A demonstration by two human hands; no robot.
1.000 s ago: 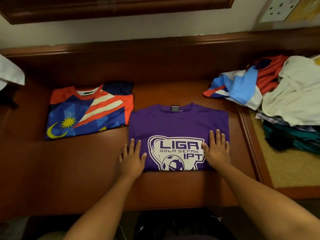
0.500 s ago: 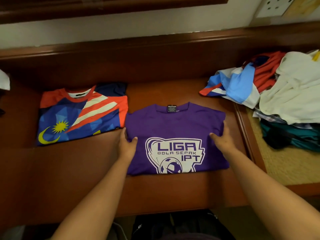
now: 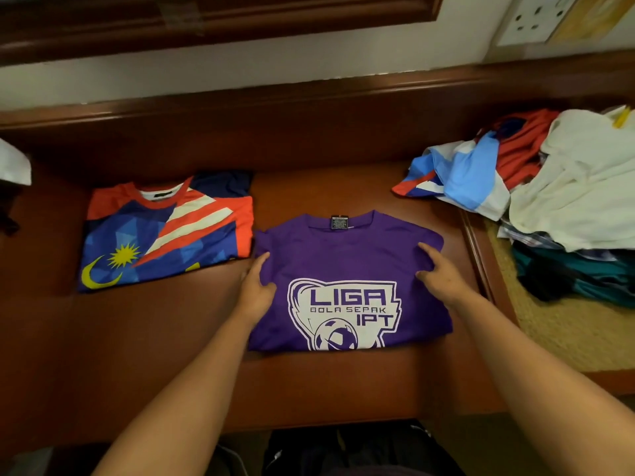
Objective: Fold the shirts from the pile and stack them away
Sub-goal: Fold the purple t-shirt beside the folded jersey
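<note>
Folded purple shirt (image 3: pixel 347 255) flat on the wooden tabletop (image 3: pixel 120 338), collar and black neck label at the far edge, white "LIGA BOLA SEPAK IPT" crest facing up. Left hand (image 3: pixel 256 286) at the shirt's left edge, thumb on top of the cloth, fingers seemingly tucked under the fold, though hidden from view. Right hand (image 3: pixel 441 274) on the right side, thumb and fingers curled into the fabric, pinching it near the edge. Just to the left, touching or nearly touching, a folded flag-pattern jersey (image 3: pixel 165 231) in blue, red and white with a yellow moon and star. Far right, an unfolded pile of shirts (image 3: pixel 563 197), light blue, red, cream and teal, partly over a woven mat (image 3: pixel 567 334). White wall socket (image 3: pixel 531 17) top right
</note>
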